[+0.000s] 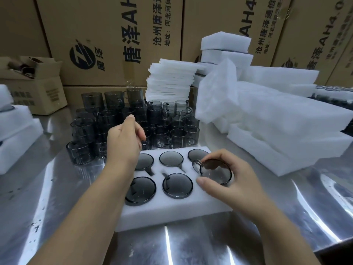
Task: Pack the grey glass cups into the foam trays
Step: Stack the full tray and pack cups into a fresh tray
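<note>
The fingers point(216, 156) of the right hand point(231, 182) were curled round the rim of a grey glass cup point(215, 172), thumb on the near side, holding it at the front-right pocket of the foam tray point(172, 213). Whether its base had entered the pocket could not be told. Its handle pointed back-left, close to the seated cup point(196, 154) behind it. If the handle missed its slot in the foam, the cup would likely sit tilted or jam, and pushing harder could tear the foam or knock glass against that neighbour.

The left hand point(124, 138) hovered with fingers loosely curled and nothing visibly held, just above the loose cups point(177, 135) crowded behind the tray, some stacked two high. A careless reach there could probably topple a stack onto the steel table point(191, 245). The other five pockets already held cups.
</note>
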